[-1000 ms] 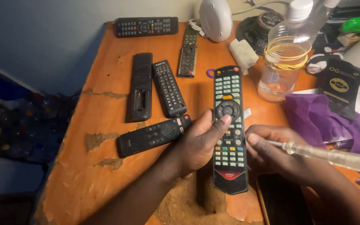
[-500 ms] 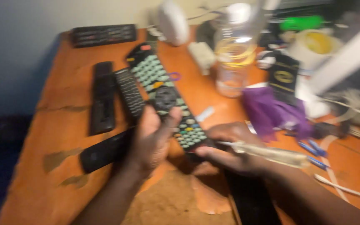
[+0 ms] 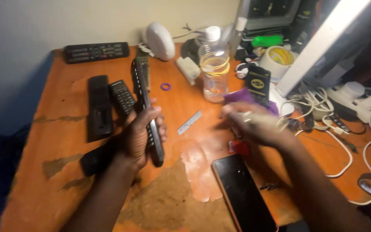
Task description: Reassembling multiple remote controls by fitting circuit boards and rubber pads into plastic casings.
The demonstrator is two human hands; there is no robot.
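Observation:
My left hand (image 3: 139, 138) grips a long black remote (image 3: 144, 96), turned on its edge with its far end lifted off the orange table (image 3: 65, 129). My right hand (image 3: 254, 125) is blurred with motion, hovering right of the remote near a purple cloth (image 3: 239, 96). A pale streak across its fingers looks like the clear-handled screwdriver. Between the hands lie a small pale strip (image 3: 190, 122) and a red bit (image 3: 239, 147).
Other black remotes (image 3: 99, 105) (image 3: 122, 96) (image 3: 95, 51) lie at left and back. A dark phone (image 3: 243, 193) sits near the front edge, with small screws (image 3: 269, 186) beside it. A water bottle (image 3: 213, 68), a purple ring (image 3: 165, 87), a tape roll (image 3: 280, 58) and tangled cables (image 3: 323, 120) crowd the right.
My left hand lifted the remote from flat on the table and turned it on edge. My right hand pulled away to the right with the tool. The view shifted right.

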